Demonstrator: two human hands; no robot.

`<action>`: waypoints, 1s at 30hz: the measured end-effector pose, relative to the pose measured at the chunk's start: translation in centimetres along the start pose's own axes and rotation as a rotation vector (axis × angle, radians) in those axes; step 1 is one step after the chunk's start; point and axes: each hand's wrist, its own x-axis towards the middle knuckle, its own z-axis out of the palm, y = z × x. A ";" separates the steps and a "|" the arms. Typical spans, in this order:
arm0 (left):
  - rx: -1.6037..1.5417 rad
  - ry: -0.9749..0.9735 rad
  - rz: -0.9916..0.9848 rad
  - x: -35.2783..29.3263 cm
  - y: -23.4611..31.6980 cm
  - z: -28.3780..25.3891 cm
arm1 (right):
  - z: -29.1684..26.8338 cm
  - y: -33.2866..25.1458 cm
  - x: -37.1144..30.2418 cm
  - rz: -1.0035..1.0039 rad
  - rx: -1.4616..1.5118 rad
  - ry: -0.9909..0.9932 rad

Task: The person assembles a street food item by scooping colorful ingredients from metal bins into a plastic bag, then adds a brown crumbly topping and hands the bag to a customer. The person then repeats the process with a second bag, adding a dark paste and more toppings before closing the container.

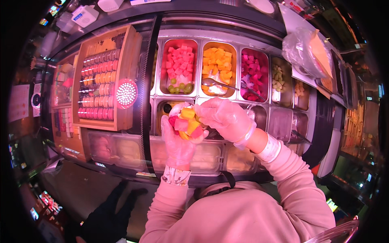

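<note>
In the middle, my gloved left hand (178,145) cradles a portion of fruit cubes (187,123) in yellow, orange and pinkish red. Whatever base or cup lies under the cubes is hidden by the fingers. My gloved right hand (223,118) is at the right side of the cubes, its fingers bent together; whether they pinch a piece is hidden. Both hands are over the front row of metal pans. Beyond them stand a pan of pink cubes (179,58) with green grapes (180,87), a pan of yellow cubes (217,60) with a spoon (210,82), and a pan of magenta cubes (250,65).
A wooden case (129,77) with rows of macarons (99,89) stands at the left, behind a dark divider (148,69). Smaller pans with pale green cubes (278,77) sit to the right. A clear plastic bag (302,50) lies at the back right. Lidded tubs (202,157) line the near edge.
</note>
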 end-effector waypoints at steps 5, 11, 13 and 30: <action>0.017 -0.031 -0.011 -2.3 -1.2 1.1 | -0.9 -2.0 -1.4 -0.064 -0.018 0.055; 0.025 -0.034 0.020 -5.2 -2.8 1.2 | -1.1 -2.0 -3.7 -0.129 -0.160 0.017; 0.047 -0.031 0.037 -6.2 -3.3 1.4 | -1.8 -2.8 -4.7 -0.105 0.307 0.083; 0.002 -0.062 -0.065 -12.3 -8.8 3.2 | -2.5 -1.7 -16.6 0.632 1.389 0.133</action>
